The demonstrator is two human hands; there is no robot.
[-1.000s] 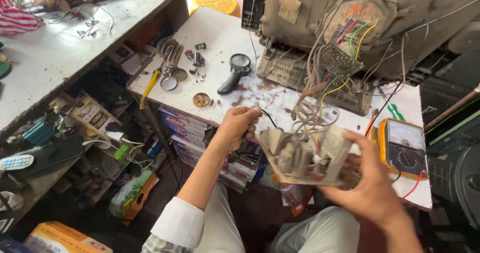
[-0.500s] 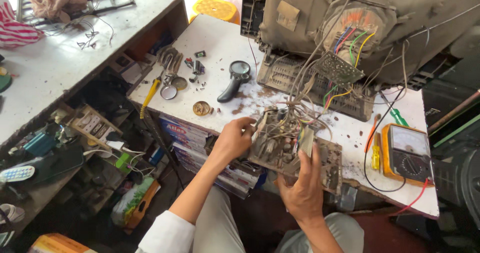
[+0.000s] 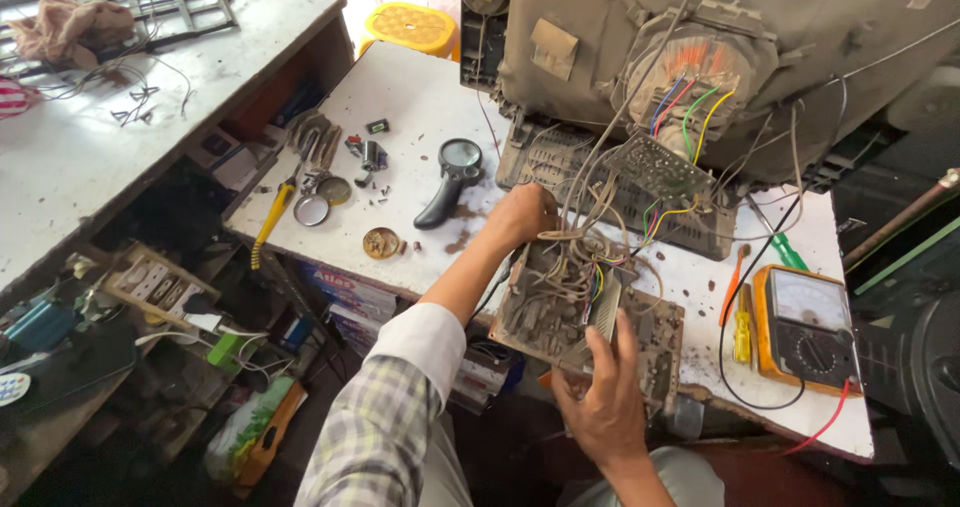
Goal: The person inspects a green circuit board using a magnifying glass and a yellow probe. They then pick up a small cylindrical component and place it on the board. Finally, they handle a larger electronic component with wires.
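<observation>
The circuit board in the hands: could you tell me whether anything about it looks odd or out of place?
The circuit board is out of the casing, hanging over the table edge, coated in grime, with tangled wires still tied to the old television. Brown debris is scattered on the table nearby.

The worktop (image 3: 420, 107) is white, speckled with brown dust. A grey-brown circuit board (image 3: 585, 317) carries pale wires. The meter (image 3: 805, 327) is orange with a black dial, the screwdriver (image 3: 272, 217) yellow, the magnifier (image 3: 450, 179) black, the sleeve (image 3: 385, 427) pale checked.
</observation>
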